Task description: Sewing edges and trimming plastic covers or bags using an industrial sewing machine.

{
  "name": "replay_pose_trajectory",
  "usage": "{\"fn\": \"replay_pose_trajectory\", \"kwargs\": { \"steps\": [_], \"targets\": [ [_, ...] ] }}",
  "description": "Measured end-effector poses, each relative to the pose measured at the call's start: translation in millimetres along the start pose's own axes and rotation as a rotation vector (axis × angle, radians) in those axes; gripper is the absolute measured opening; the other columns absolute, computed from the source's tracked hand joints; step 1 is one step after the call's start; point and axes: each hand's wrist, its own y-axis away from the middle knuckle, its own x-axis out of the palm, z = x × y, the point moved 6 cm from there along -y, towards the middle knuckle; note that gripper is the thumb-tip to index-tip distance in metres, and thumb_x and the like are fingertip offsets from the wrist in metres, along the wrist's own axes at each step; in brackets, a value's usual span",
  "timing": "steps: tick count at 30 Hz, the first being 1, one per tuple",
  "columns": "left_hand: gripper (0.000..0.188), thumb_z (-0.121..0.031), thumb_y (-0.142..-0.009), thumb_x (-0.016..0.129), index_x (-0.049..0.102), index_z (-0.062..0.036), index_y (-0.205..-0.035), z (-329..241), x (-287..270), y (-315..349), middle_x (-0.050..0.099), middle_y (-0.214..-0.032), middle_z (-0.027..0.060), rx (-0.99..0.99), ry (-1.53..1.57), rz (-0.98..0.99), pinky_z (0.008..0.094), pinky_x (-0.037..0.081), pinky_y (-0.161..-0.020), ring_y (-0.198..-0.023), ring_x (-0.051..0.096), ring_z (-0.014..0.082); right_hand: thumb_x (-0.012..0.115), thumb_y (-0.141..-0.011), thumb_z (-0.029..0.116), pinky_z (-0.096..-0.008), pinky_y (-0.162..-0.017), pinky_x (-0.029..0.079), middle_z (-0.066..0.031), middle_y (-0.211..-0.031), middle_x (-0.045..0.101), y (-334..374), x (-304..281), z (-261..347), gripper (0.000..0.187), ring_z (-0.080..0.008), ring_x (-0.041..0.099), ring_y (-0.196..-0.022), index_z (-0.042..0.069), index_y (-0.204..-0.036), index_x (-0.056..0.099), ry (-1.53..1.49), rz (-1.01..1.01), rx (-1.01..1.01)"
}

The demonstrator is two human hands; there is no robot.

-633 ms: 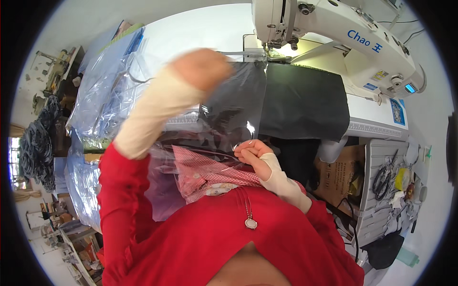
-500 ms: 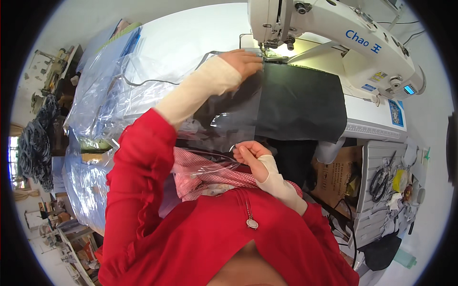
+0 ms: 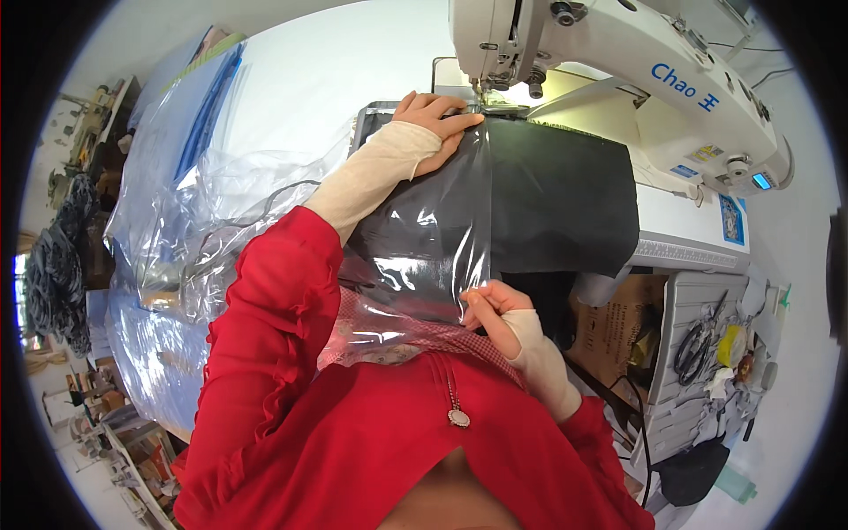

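A clear plastic sheet (image 3: 415, 265) lies over black fabric (image 3: 563, 194) at the front of the sewing machine (image 3: 618, 62). My left hand (image 3: 433, 129) rests on the plastic with its fingers spread, just left of the needle and presser foot (image 3: 482, 95). Close to my body, my right hand (image 3: 496, 311) pinches the plastic's right edge between thumb and fingers. That edge runs fairly straight from the right hand up toward the foot. Beneath the plastic more black material shows through. My left hand covers part of the material by the needle.
Crumpled clear plastic (image 3: 190, 230) and blue folded sheets (image 3: 208, 124) lie on the table's left. To the right, a grey tray (image 3: 698, 353) holds scissors (image 3: 700, 340) and scraps. A cardboard box (image 3: 616, 331) stands below the table's edge.
My right hand has moved slightly right and nearer my body, drawing the plastic's edge straighter. Black material now shows farther left under my left hand, which has shifted slightly left.
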Motion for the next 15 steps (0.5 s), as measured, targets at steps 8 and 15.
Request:
{"fn": "replay_pose_trajectory", "kwargs": {
  "steps": [8,15],
  "targets": [
    [0.037,-0.013,-0.081,0.050,0.053,-0.0188,-0.118,0,-1,0,0.050,-0.122,0.0049,0.072,-0.004,-0.079,0.0375,0.034,-0.095,-0.109,0.043,0.0276,0.049,-0.090,0.009,-0.0233,-0.073,0.046,-0.0069,-0.083,0.062,-15,-9,-43,0.013,-0.0107,0.058,-0.078,0.001,-0.099,0.054,-0.013,-0.106,-0.021],
    [0.037,-0.015,-0.085,0.046,0.051,-0.0205,-0.121,-2,1,-3,0.049,-0.125,0.0037,0.069,0.013,-0.026,0.0367,0.033,-0.096,-0.109,0.043,0.0275,0.049,-0.089,0.007,-0.0242,-0.075,0.046,-0.0074,-0.084,0.063,-17,-14,-46,0.012,-0.0119,0.059,-0.080,0.000,-0.097,0.054,-0.018,-0.067,-0.008]
  ]
}}
